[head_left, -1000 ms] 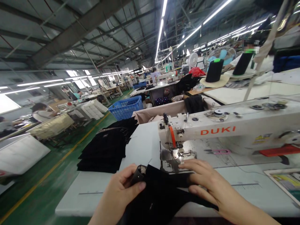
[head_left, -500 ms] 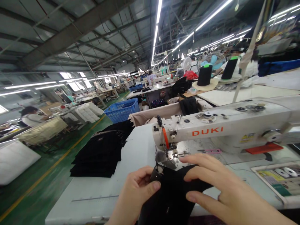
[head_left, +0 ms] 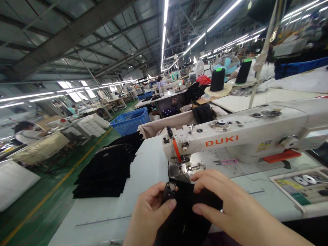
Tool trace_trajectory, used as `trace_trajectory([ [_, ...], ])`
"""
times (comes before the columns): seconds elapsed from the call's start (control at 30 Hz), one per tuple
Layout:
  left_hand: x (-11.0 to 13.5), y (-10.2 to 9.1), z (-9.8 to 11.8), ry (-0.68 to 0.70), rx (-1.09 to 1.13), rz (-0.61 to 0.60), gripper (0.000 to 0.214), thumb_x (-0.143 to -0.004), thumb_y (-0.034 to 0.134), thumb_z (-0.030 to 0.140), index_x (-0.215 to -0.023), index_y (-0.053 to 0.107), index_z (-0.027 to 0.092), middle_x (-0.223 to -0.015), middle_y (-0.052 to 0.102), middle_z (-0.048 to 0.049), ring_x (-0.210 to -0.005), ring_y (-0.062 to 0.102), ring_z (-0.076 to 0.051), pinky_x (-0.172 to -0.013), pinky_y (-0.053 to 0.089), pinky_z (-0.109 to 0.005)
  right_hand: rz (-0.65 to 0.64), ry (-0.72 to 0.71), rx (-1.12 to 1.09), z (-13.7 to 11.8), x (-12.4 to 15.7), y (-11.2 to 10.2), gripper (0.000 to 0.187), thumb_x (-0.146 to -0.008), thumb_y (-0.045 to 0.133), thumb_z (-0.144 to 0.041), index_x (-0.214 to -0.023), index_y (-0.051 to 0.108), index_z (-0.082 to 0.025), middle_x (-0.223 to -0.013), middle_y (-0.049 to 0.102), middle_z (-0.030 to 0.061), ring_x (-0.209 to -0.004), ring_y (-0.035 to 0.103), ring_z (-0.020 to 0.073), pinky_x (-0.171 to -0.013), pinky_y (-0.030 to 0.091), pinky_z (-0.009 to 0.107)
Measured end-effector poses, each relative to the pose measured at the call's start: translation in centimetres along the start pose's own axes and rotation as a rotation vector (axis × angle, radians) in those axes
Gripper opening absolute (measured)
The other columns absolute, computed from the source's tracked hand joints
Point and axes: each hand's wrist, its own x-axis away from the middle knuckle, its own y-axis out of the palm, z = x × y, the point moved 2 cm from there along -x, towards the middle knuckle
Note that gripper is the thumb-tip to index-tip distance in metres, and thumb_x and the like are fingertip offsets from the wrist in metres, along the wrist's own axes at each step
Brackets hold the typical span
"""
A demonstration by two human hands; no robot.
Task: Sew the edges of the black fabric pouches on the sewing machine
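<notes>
A black fabric piece (head_left: 184,218) hangs over the front of the white sewing table, below the needle area of a DUKI sewing machine (head_left: 222,140). My left hand (head_left: 151,208) is closed on its left edge, where a rolled-over dark strip with a small light patch inside shows between thumb and fingers. Over the right part of the same fabric lies my right hand (head_left: 217,198), gripping it loosely with curved fingers and thumb. The fabric's far edge is near the presser foot (head_left: 181,169); whether it is under the foot I cannot tell.
A stack of black fabric pieces (head_left: 107,167) lies on the table's left. Pink-handled thread snips (head_left: 228,162) rest behind my right hand, and a parts tray (head_left: 302,191) holds bobbins at right. Beyond stand a blue basket (head_left: 130,121) and black thread cones (head_left: 217,80).
My right hand has shifted left, its fingers and thumb coming closer to my left hand and drawing in the fabric's right part. My left hand keeps its hold. The view has turned slightly.
</notes>
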Motion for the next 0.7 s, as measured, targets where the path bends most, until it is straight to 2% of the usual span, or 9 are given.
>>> trace_trajectory([
  [0.13, 0.1, 0.4, 0.1, -0.001, -0.002, 0.010, 0.026, -0.071, 0.082, 0.032, -0.090, 0.071, 0.016, -0.087, 0.068, -0.0032, -0.084, 0.060, -0.016, -0.078, 0.046, -0.023, -0.019, -0.030, -0.032, -0.1, -0.3, 0.3, 0.004, -0.086, 0.065, -0.023, -0.085, 0.061, -0.025, -0.117, 0.061, 0.0007, -0.112, 0.054, 0.0200, -0.097, 0.044, 0.038],
  [0.23, 0.3, 0.4, 0.2, -0.012, 0.010, 0.023, 0.028, -0.068, 0.083, 0.032, -0.088, 0.072, 0.016, -0.083, 0.067, -0.0029, -0.080, 0.059, -0.015, -0.075, 0.045, -0.022, 0.055, -0.025, -0.031, 0.3, -0.2, 0.5, 0.009, -0.086, 0.063, -0.020, -0.079, 0.058, -0.023, -0.110, 0.064, 0.0017, -0.106, 0.058, 0.0206, -0.092, 0.048, 0.038],
  [0.33, 0.5, 0.2, 0.0, -0.030, 0.015, 0.047, 0.028, -0.069, 0.082, 0.032, -0.090, 0.072, 0.016, -0.082, 0.067, -0.0030, -0.079, 0.058, -0.015, -0.073, 0.045, -0.022, 0.130, -0.052, -0.031, 0.3, 0.0, 0.7, 0.008, -0.084, 0.062, -0.017, -0.085, 0.057, -0.024, -0.117, 0.062, 0.0029, -0.110, 0.056, 0.0222, -0.094, 0.048, 0.040],
  [0.4, 0.4, 0.1, -0.2, -0.005, -0.003, 0.050, 0.026, -0.070, 0.082, 0.031, -0.089, 0.072, 0.016, -0.083, 0.067, -0.0034, -0.080, 0.058, -0.016, -0.075, 0.045, -0.022, 0.129, -0.108, -0.024, -0.2, 0.0, 0.8, 0.012, -0.082, 0.063, -0.017, -0.089, 0.059, -0.026, -0.123, 0.059, 0.0027, -0.116, 0.054, 0.0234, -0.098, 0.046, 0.042],
  [0.57, -0.5, 0.2, -0.9, 0.058, -0.033, -0.029, 0.022, -0.073, 0.079, 0.033, -0.086, 0.073, 0.016, -0.085, 0.066, -0.0044, -0.083, 0.059, -0.019, -0.077, 0.048, -0.025, 0.071, -0.167, -0.040, -1.6, -0.6, 1.2, 0.016, -0.081, 0.062, -0.013, -0.091, 0.064, -0.025, -0.123, 0.060, 0.0023, -0.116, 0.054, 0.0223, -0.099, 0.045, 0.041],
  [0.7, -0.6, 0.0, -1.5, 0.057, -0.110, -0.101, 0.031, -0.070, 0.081, 0.042, -0.085, 0.074, 0.016, -0.082, 0.068, -0.0059, -0.081, 0.061, -0.022, -0.075, 0.051, -0.029, 0.086, -0.175, -0.097, -1.8, -1.1, 1.4, 0.015, -0.080, 0.066, -0.013, -0.092, 0.067, -0.022, -0.120, 0.063, 0.0037, -0.113, 0.056, 0.0195, -0.101, 0.043, 0.035],
])
